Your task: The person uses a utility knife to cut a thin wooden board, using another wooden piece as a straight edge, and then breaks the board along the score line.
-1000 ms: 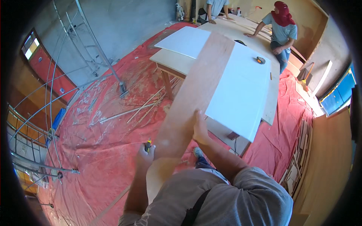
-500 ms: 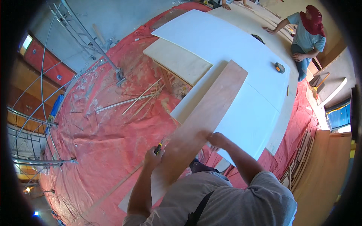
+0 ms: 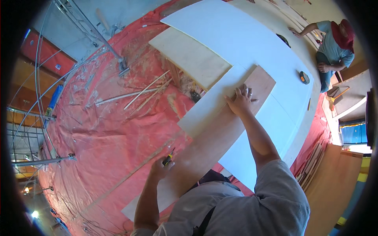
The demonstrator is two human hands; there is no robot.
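Observation:
A long reddish-brown wooden board (image 3: 214,135) lies slantwise over a large white sheet (image 3: 271,74), its near end reaching back beside my body. My right hand (image 3: 240,103) rests on the board's far part with fingers spread. Beside the board's left edge, my left hand (image 3: 160,168) is closed around a yellow-and-black utility knife (image 3: 168,158), its tip pointing away from me. Whether the left fingers touch the board, I cannot tell.
A tape measure (image 3: 304,77) and a pencil lie toward the sheet's right side. Another person (image 3: 334,47) in a red hat sits beyond it. Red plastic sheeting (image 3: 106,145) covers the floor, with wood strips on it. Metal scaffolding (image 3: 94,33) stands at the left.
My right hand has moved forward from the board's near right edge and now lies spread on its far part. My left hand still holds the knife. The view has shifted slightly.

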